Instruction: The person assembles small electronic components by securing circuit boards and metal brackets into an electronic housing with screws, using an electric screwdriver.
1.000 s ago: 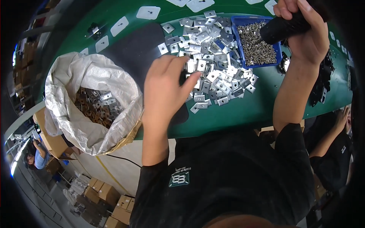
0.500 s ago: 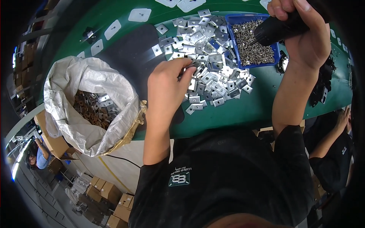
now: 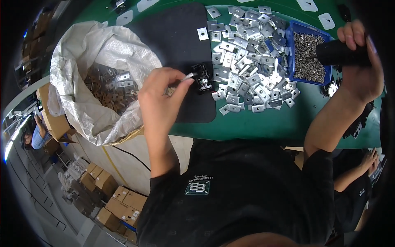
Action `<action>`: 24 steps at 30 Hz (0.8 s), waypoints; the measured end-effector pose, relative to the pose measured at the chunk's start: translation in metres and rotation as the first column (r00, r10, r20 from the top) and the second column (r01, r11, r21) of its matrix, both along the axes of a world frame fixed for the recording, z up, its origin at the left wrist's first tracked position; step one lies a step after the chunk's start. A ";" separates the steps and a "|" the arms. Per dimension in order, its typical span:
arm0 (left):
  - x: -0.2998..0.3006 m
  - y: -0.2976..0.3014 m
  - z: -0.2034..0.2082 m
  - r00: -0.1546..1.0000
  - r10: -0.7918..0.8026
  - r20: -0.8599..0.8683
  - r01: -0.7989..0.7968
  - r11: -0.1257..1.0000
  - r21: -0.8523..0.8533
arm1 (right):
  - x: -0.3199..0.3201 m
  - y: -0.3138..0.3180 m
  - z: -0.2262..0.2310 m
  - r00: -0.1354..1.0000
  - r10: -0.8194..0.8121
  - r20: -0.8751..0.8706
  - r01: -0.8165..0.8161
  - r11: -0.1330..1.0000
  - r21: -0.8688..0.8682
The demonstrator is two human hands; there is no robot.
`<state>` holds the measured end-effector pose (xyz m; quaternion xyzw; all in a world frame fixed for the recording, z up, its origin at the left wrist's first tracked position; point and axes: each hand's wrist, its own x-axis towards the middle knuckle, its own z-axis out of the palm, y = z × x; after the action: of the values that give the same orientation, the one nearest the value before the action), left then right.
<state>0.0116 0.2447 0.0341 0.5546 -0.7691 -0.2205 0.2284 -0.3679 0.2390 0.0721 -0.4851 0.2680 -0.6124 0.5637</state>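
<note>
- Probably for precision, our left hand [image 3: 158, 91] pinches a silver metal plate [image 3: 189, 77] between fingertips.
- Our right hand [image 3: 363, 79] grips a black cylindrical tool [image 3: 341, 54], likely for control.

1. You get bright glare off the rectangular metal plates [image 3: 254, 78].
2. At your far left, a tube light [image 3: 8, 150] glows white.
3. Fisheye curvature bends your surface [image 3: 247, 126]; black vignetting swallows the corners.

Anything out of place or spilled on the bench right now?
Slightly: one square silver metal plate lies alone at the right edge of the flat black mat, apart from the loose heap of silver metal plates. I see no clear damage.
</note>
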 end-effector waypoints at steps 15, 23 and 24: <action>-0.020 -0.005 -0.018 0.996 0.083 -0.045 -0.075 0.984 0.160 | 0.030 0.008 0.005 0.981 -0.103 0.167 0.122 0.987 -0.107; -0.014 -0.014 -0.020 0.998 -0.052 -0.033 0.060 0.943 0.328 | 0.030 0.011 0.014 0.994 0.030 0.102 -0.010 0.982 -0.190; -0.015 -0.012 -0.021 0.995 -0.071 -0.073 0.089 0.952 0.291 | 0.026 0.012 0.013 0.995 0.034 0.095 -0.015 0.981 -0.191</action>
<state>-0.0031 0.2332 0.0131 0.5437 -0.7423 -0.3585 0.1578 -0.3415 0.2512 0.0855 -0.5095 0.1743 -0.6513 0.5346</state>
